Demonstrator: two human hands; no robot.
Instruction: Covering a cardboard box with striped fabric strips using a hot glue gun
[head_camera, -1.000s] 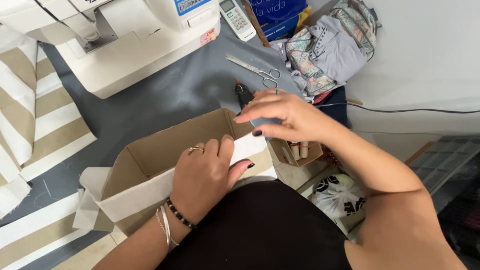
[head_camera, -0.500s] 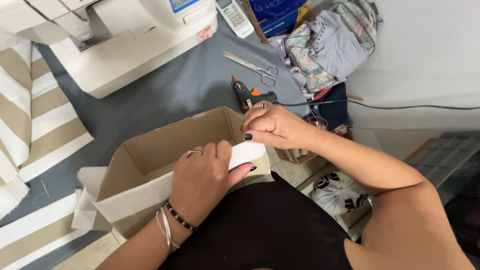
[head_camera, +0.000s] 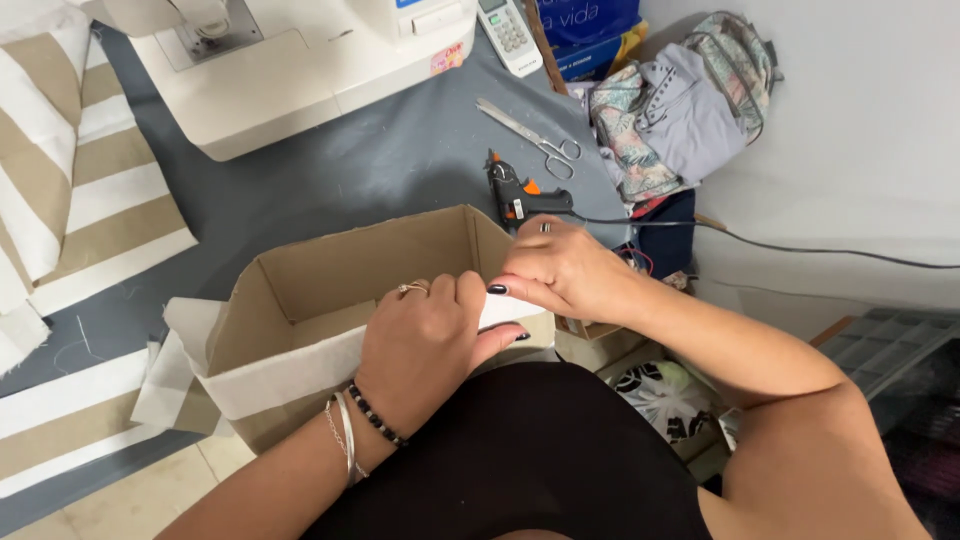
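An open cardboard box (head_camera: 345, 262) stands on the grey table cloth in front of me. A strip of white fabric (head_camera: 275, 375) is folded over its near wall. My left hand (head_camera: 425, 340), with a ring and bracelets, presses that fabric against the near rim. My right hand (head_camera: 560, 270) pinches the fabric's end at the box's right near corner, fingers closed on it. A black and orange glue gun (head_camera: 520, 195) lies just beyond my right hand, its cord running off to the right.
A white sewing machine (head_camera: 300, 50) stands at the back. Scissors (head_camera: 530, 135) lie beside it, near a pile of folded clothes (head_camera: 680, 110). Beige and white striped fabric (head_camera: 80, 190) covers the left side. A calculator (head_camera: 505, 30) lies at the top.
My right hand has come back from beyond the box's right side to its near right corner and now pinches the white fabric there. My left hand stays pressed on the rim.
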